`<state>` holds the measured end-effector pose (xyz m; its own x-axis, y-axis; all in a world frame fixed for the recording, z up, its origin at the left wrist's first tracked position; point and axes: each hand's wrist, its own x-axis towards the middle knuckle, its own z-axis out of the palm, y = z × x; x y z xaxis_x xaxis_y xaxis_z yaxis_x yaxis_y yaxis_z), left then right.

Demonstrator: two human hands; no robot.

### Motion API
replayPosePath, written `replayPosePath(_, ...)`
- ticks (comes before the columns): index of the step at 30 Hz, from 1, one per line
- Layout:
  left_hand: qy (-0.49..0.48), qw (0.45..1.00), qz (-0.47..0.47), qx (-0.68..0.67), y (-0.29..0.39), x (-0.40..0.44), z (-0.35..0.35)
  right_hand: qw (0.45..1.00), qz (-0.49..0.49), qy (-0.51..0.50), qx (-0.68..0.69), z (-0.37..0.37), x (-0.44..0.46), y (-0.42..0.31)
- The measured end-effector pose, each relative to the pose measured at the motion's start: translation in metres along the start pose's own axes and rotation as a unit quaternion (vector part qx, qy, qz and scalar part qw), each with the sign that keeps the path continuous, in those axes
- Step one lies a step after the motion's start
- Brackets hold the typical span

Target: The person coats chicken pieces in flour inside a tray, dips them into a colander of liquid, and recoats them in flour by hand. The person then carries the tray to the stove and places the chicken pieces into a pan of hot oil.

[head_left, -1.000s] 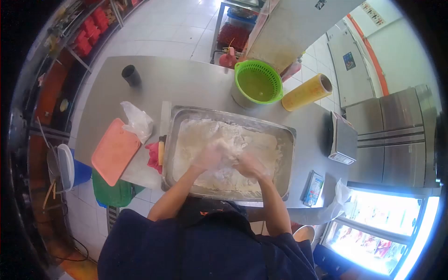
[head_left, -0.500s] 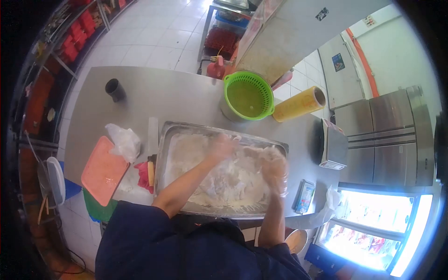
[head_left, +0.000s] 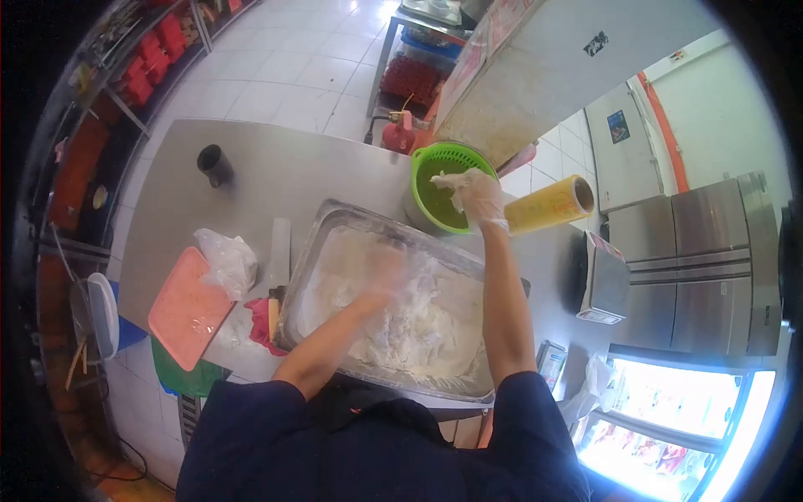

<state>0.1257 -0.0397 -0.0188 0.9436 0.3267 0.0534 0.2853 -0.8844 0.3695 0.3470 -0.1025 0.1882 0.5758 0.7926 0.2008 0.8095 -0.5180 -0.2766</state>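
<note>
A large metal tray (head_left: pixel 303 280) holds white flour (head_left: pixel 335 251) and, near its middle, a heap of flour-coated pieces (head_left: pixel 414 330). My left hand (head_left: pixel 383 269) is over the flour in the tray, so smeared by motion that its fingers do not show. Beyond the tray's far right side, my right hand (head_left: pixel 483 201), in a clear plastic glove, is closed on a pale flour-coated piece (head_left: pixel 450 179). It holds the piece above a green perforated basket (head_left: pixel 424 180), which sits in a pot with yellowish liquid inside.
Right of the basket lies a yellow roll of cling film (head_left: pixel 544 207). A pink chopping board (head_left: pixel 188 305), a plastic bag (head_left: pixel 230 261) and a red cloth (head_left: pixel 262 322) lie to the left. A black cup (head_left: pixel 215 166) stands at the far left of the steel table (head_left: pixel 293 159).
My right hand has gone from the tray's right side up to the green basket, now with a pale piece in it. The left hand stays over the flour. The whole view has shifted slightly.
</note>
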Motion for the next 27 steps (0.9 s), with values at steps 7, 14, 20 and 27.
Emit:
replayPosePath(7,-0.012,0.986,-0.053,0.156,-0.064,-0.02,0.037,0.978,0.147,0.105,0.099,-0.009,-0.067,-0.045)
replayPosePath(14,-0.209,0.953,-0.215,-0.053,-0.057,-0.039,-0.1,0.913,0.336,-0.231,-0.015,0.051,-0.266,-0.124)
replayPosePath(20,-0.244,0.916,-0.275,-0.163,-0.021,-0.059,-0.19,0.977,0.183,-0.099,0.044,0.107,-0.347,-0.076)
replayPosePath(27,-0.104,0.892,-0.154,-0.412,0.017,-0.115,-0.18,0.964,0.189,0.035,0.185,0.01,-0.288,-0.123)
